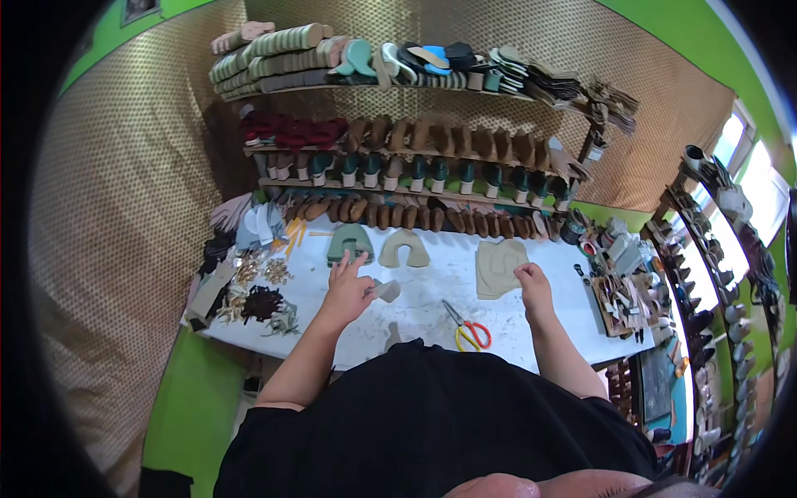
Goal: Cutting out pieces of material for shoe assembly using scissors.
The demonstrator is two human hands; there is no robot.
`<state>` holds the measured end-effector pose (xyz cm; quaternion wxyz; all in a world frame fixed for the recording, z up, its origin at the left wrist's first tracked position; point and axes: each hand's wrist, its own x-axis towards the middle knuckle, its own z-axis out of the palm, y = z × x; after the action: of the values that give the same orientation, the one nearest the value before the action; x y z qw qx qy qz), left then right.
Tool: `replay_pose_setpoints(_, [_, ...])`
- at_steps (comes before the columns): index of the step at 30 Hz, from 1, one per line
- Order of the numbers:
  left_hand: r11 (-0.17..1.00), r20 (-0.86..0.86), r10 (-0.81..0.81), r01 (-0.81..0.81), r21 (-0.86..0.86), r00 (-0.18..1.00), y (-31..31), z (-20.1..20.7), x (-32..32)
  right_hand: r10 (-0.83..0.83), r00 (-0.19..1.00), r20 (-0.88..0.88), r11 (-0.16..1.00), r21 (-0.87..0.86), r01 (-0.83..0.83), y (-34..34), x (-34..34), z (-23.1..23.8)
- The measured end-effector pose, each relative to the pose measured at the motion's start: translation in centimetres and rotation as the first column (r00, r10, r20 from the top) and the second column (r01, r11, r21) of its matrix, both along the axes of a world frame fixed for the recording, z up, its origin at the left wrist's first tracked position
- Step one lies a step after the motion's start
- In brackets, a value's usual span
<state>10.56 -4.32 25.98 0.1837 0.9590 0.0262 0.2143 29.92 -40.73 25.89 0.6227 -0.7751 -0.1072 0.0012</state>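
Observation:
My left hand pinches a small pale curved piece low between thumb and finger. Its other fingers stretch out and reach the near edge of the dark green arch-shaped pieces. Just right of these, a single beige horseshoe-shaped piece lies flat on the table. My right hand is closed, fingertips together, at the right edge of a stack of flat beige pieces; whether something thin is in its fingers is hidden. Between my hands, nearer my body, lie scissors with red and yellow handles.
Metal fittings and black scraps lie in heaps on the white table at left. A tool box stands at right. Rows of brown shoe parts line the back, below shelves of shoes and materials.

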Motion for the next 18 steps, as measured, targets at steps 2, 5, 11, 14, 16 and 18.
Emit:
replay_pose_setpoints(2, [1.000, 0.064, -0.004, 0.003, 0.017, 0.998, -0.2, 1.4, -1.6, 0.047, 0.897, 0.439, 0.933, -0.339, 0.117, 3.0, -1.3, 1.0])
replay_pose_setpoints(5, [0.999, 0.106, -0.024, 0.020, 0.030, 0.994, -0.3, 2.5, -3.4, 0.231, 0.798, 0.556, 0.894, -0.446, 0.052, 7.4, -3.8, 2.2])
replay_pose_setpoints(11, [0.972, 0.158, -0.068, 0.101, -0.213, 0.985, 0.6, 1.1, -5.4, 0.568, 0.787, 0.241, 0.674, -0.685, -0.276, 14.6, -11.5, 1.5])
replay_pose_setpoints(14, [0.946, 0.154, -0.086, 0.129, -0.296, 0.984, 1.0, -0.5, -6.4, 0.585, 0.798, 0.148, 0.697, -0.594, -0.401, 15.9, -13.3, 0.8])
replay_pose_setpoints(16, [0.944, 0.154, -0.067, 0.113, -0.309, 0.986, 1.3, -1.3, -7.2, 0.591, 0.806, 0.008, 0.654, -0.589, -0.474, 16.3, -13.5, 0.8])
replay_pose_setpoints(18, [0.955, 0.142, -0.045, 0.084, -0.284, 0.989, 2.3, -2.0, -7.6, 0.585, 0.809, 0.054, 0.678, -0.580, -0.452, 17.1, -14.3, 0.9])
